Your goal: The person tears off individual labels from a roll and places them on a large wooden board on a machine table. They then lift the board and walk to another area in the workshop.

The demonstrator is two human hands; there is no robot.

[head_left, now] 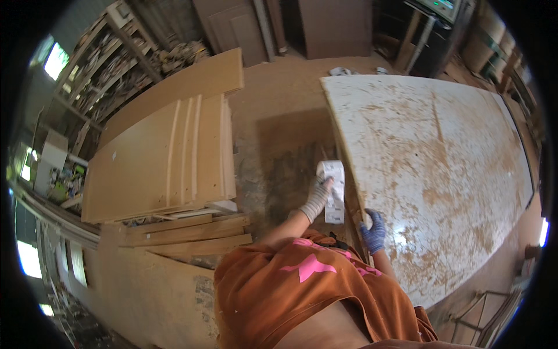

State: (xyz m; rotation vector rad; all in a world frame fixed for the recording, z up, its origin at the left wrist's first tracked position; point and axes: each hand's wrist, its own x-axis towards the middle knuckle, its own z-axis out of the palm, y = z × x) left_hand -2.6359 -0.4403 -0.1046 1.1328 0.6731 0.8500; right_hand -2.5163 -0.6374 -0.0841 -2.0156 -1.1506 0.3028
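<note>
My left hand (319, 193), in a pale knitted glove with a bare thumb showing, is closed on a roll of white printed labels (333, 170). A strip of the labels hangs down from it, beside the table's left edge. My right hand (374, 230) wears a blue-grey glove and lies at the near left edge of a large white-topped table (401, 168). Its fingers curl round that edge. Brown dust and smears cover much of the white top.
On the left stand stacked tan boards (139, 160), with several narrow strips on top and wooden planks (186, 235) at their near end. Behind them is a shelf rack (99, 70) full of offcuts. Brown panels (337, 29) lean at the back, near a machine with a screen (439, 7).
</note>
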